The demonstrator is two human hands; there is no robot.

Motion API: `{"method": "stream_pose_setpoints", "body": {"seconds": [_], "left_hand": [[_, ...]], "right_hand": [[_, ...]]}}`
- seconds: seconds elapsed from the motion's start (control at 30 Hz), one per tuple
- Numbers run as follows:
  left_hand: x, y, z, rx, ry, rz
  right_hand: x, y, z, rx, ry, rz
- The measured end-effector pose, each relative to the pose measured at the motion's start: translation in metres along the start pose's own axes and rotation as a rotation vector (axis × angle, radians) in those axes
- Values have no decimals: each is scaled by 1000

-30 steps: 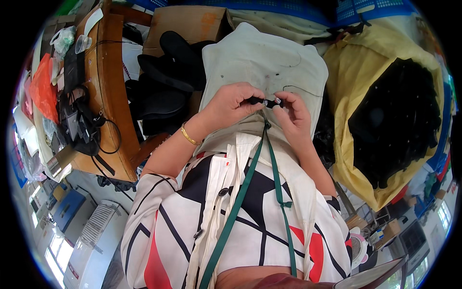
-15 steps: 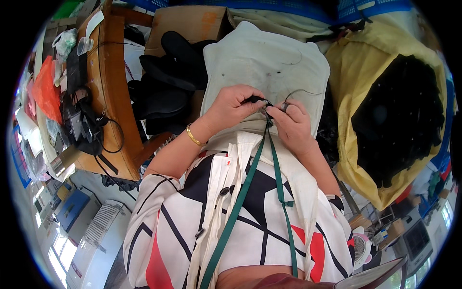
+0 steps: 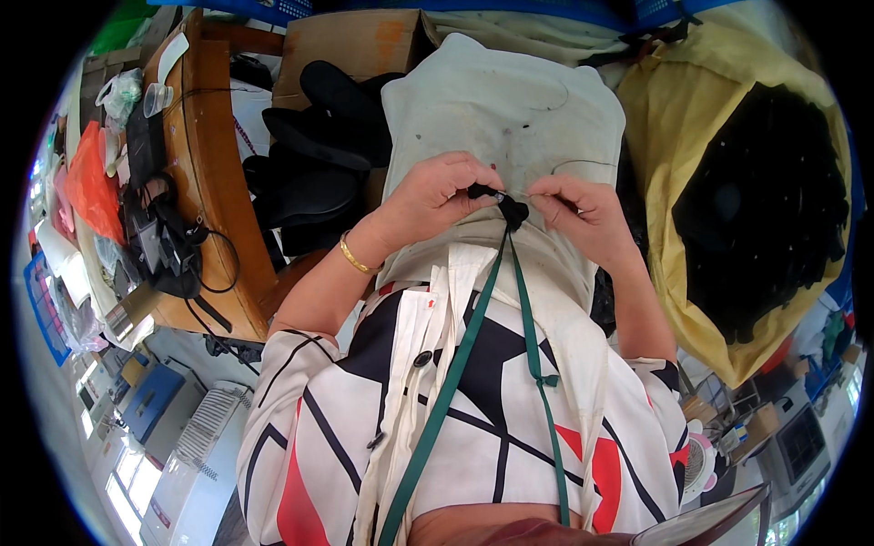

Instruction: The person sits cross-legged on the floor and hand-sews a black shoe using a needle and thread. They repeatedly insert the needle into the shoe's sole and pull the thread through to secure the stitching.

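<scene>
Over the pale cloth (image 3: 492, 100) on my lap, my left hand (image 3: 446, 189) is closed in a pinch on a small, bunched piece of black fabric (image 3: 514, 214). My right hand (image 3: 583, 205) is just to its right, thumb and forefinger pressed together. A fine line runs from those fingertips to the fabric; whether it is a needle or only thread is too small to tell. Dark thread (image 3: 585, 162) curves out above the right hand. Below the fabric, green apron straps (image 3: 455, 369) come down towards me.
Black shoe-like pieces (image 3: 314, 196) are piled left of the lap, before a cardboard box (image 3: 350, 50). A wooden table (image 3: 214, 182) with bags and cables stands further left. On the right, a yellow sack (image 3: 660, 173) holds many black pieces (image 3: 760, 218).
My right hand has moved right, away from the black fabric, and a thin line now spans the gap. My left hand keeps its pinch and has barely shifted.
</scene>
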State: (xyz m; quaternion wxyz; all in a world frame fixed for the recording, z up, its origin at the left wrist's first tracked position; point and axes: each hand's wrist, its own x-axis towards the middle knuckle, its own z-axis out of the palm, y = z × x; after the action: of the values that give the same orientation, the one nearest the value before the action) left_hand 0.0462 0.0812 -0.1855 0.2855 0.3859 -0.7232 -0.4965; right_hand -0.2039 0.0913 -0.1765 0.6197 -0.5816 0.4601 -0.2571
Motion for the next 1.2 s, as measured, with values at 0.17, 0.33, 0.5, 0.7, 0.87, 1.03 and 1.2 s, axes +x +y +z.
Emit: {"method": "stream_pose_setpoints", "body": {"seconds": [0.17, 0.33, 0.5, 0.7, 0.87, 1.03, 1.2], "left_hand": [[1, 1, 0, -20, -8, 28], [1, 3, -2, -35, -17, 26], [1, 4, -2, -40, -17, 21], [-1, 2, 0, -93, -6, 11], [-14, -10, 8, -367, -6, -104], [-22, -11, 18, -582, 11, -201], [-21, -6, 18, -496, 17, -154]], "right_hand": [[0, -7, 1, -126, -85, -23], [0, -4, 2, -98, -85, -48], [-1, -3, 1, -80, -92, -35], [-1, 5, 6, -2, -95, -35], [-4, 8, 16, 201, -121, 92], [-6, 11, 23, 283, -127, 93], [-8, 9, 27, 230, -105, 66]]}}
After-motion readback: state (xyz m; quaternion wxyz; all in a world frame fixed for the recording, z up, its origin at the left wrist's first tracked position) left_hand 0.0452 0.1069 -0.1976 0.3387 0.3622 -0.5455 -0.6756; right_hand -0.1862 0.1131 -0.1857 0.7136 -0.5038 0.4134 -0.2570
